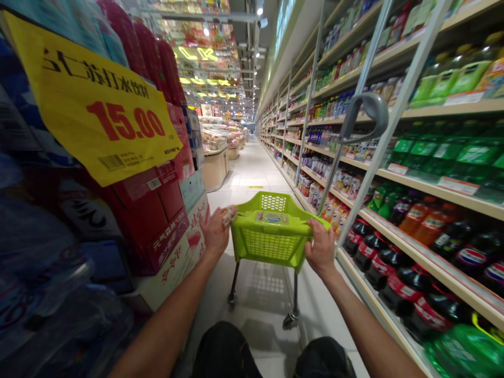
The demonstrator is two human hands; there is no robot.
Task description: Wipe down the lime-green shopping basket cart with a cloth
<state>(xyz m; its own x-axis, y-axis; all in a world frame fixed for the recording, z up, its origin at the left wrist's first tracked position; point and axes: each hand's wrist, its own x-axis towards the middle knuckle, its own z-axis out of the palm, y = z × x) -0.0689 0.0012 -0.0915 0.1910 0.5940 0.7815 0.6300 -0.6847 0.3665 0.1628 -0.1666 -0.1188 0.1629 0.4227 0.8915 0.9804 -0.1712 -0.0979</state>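
A lime-green shopping cart [271, 239] with a perforated basket stands in front of my knees. My right hand [321, 248] is closed around its near right corner. At the near left corner is my left hand [216, 232], its fingers closed on a small, pale, patterned packet [230, 214] pressed against the rim; its exact kind is too small to tell. Set in the middle of the cart's handle is a clear-covered label panel [272, 217]. Below the basket, thin dark legs end in casters [290, 319]. The inside of the basket is mostly hidden.
Tall shelves [433, 181] of bottled drinks line the right side; a grey hooked handle [364, 118] on a pole rises before them. Stacked drink cartons [157, 210] and a yellow price sign [114, 105] crowd the left. A tiled aisle [255, 168] runs ahead past display counters [214, 165].
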